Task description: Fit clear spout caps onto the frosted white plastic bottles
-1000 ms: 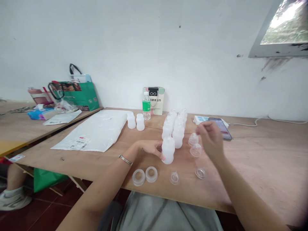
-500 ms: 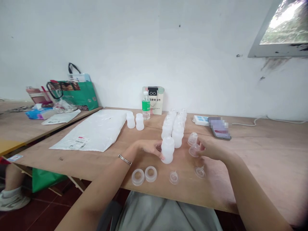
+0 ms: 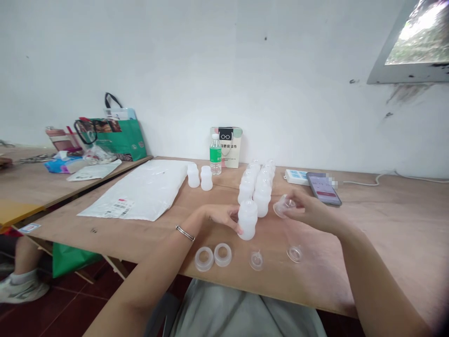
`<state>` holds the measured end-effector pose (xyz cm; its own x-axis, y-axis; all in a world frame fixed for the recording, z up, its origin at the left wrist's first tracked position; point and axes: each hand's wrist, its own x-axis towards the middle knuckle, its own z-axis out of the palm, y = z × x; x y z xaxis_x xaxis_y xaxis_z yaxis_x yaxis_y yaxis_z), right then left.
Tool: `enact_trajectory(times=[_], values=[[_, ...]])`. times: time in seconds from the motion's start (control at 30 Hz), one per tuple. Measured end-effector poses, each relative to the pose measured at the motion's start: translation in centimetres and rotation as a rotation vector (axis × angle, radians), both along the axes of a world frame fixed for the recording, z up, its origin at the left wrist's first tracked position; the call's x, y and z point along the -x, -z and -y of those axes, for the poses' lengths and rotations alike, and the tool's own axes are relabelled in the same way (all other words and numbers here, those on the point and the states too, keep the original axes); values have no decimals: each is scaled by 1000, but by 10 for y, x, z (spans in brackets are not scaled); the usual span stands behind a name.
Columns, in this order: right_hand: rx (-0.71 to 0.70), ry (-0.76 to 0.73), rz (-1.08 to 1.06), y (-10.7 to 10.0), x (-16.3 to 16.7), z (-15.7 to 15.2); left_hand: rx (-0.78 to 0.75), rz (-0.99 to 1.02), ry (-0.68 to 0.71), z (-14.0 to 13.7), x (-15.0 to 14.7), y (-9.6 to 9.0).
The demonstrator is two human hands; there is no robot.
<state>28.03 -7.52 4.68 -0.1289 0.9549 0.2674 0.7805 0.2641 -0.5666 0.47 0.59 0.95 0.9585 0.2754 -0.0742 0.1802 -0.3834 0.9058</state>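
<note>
My left hand (image 3: 225,216) is closed around the lower side of a small white milky bottle (image 3: 248,221), which stands upright at the front of two rows of similar bottles (image 3: 261,194) with clear domed tops. To the right, my right hand (image 3: 304,210) pinches a clear plastic dome cap (image 3: 288,203) by its side. Another clear rim shows just behind that cap, and the two overlap. On the table before me lie two white screw rings (image 3: 222,255), a clear bottle nipple (image 3: 257,260) and a second clear nipple (image 3: 295,253).
Two white bottles (image 3: 206,178) stand beside a white plastic mailer (image 3: 140,187). A water bottle (image 3: 215,155) and a paper bag (image 3: 230,147) are against the wall. At right lie a phone (image 3: 323,188) and a white power strip (image 3: 296,176). Another person's foot (image 3: 24,286) shows at lower left.
My right hand has moved up and away from me with a clear cap, bringing it against the other one. My left hand stays on the bottle. The view has shifted slightly.
</note>
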Motion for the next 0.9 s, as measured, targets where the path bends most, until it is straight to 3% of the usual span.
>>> enact_trajectory(times=[0.13,0.23,0.4,0.53,0.63,0.8,0.9], values=[[-73,-270,-482,-11,31,3,5,10,-14,0,0,0],[-125,-334,-592,-5,61,0,21,-13,-10,-1,-1,2],[-57,-382,-554,5,85,-4,27,-10,6,-3,-3,4],[-63,-410,-488,0,85,-3,2,14,-31,3,-1,-5],[-129,-464,-491,-12,86,-2,-78,45,-111,12,4,-18],[-391,-591,-538,-43,93,5,-341,246,-322,29,11,-36],[-433,-668,-444,-65,97,10,-484,333,-411,36,14,-38]])
